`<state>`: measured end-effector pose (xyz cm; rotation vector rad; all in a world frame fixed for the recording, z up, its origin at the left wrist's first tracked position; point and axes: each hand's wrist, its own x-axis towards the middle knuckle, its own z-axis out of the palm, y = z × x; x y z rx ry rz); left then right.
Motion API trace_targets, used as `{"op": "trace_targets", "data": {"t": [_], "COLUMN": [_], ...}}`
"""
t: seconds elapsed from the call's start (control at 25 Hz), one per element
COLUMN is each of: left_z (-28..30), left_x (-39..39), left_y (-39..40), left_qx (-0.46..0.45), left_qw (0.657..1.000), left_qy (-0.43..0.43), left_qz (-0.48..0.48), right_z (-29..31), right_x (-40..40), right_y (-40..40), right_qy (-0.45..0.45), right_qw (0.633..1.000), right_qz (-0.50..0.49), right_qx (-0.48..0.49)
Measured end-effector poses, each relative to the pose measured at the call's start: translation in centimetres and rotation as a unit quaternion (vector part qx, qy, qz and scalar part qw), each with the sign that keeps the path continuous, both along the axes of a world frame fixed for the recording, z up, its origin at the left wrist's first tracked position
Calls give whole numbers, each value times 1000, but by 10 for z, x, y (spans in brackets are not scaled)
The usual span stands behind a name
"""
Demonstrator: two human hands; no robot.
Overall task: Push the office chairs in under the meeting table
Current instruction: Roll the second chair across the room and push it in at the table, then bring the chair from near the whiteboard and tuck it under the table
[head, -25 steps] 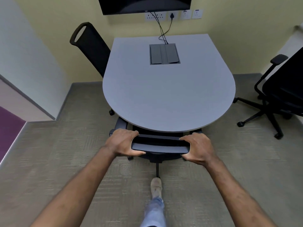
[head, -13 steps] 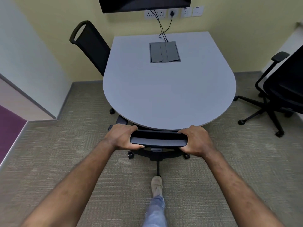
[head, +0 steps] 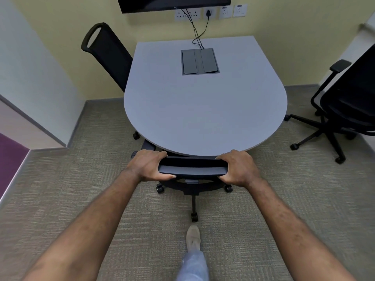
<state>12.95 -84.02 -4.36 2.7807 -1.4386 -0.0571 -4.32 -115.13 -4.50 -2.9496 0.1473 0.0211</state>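
A grey meeting table [head: 205, 110] with a rounded near end stands in the middle. A black office chair sits against its near edge; only the backrest top [head: 191, 168] and the wheeled base [head: 193, 186] show, the seat is hidden under the tabletop. My left hand [head: 149, 165] grips the left end of the backrest top and my right hand [head: 236, 168] grips the right end. A second black chair [head: 108, 54] is tucked in at the table's left side. A third black chair [head: 345, 104] stands apart on the right, clear of the table.
A grey cable box [head: 199, 61] is set into the tabletop, with cables running up to wall sockets [head: 209, 13] under a screen [head: 174, 3]. A white partition wall [head: 30, 78] closes the left side. My foot [head: 193, 238] stands on the carpet just behind the chair's rear castor.
Both hands have pushed the near chair further forward under the table's edge; its backrest now sits against the rim and more of its base shows behind it.
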Motion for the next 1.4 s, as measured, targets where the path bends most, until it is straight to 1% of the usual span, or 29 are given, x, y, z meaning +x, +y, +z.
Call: {"op": "trace_targets", "data": {"t": [0.32, 0.48, 0.56, 0.68, 0.76, 0.88, 1.12, 1.2, 1.4], "left_z": [-3, 1, 2, 7, 13, 22, 36, 32, 4], "left_x": [-6, -20, -27, -39, -54, -82, -131, -146, -189], "left_y": [3, 4, 5, -12, -43, -104, -229, -274, -393], "left_qx": [-5, 22, 25, 3, 1, -4, -64, -54, 25], "left_qw": [1000, 999, 999, 995, 992, 987, 966, 961, 949], "left_qy": [11, 23, 43, 98, 119, 133, 147, 135, 83], "left_qz": [3, -2, -13, -17, -37, -94, -200, -234, -303], "right_z": [0, 2, 3, 5, 5, 2, -12, -17, -31], "right_x": [-8, -22, -30, -44, -60, -101, -198, -227, -294], "right_y": [6, 11, 13, 9, 0, -24, -88, -112, -186], "right_qy": [8, 18, 21, 23, 3, -24, -15, -9, -7], "right_qw": [1000, 1000, 1000, 999, 997, 990, 960, 948, 918], "right_qz": [-2, -7, -11, -38, -65, -130, -275, -313, -390], "right_qx": [-9, -2, 5, 20, 34, 44, 50, 54, 75]}}
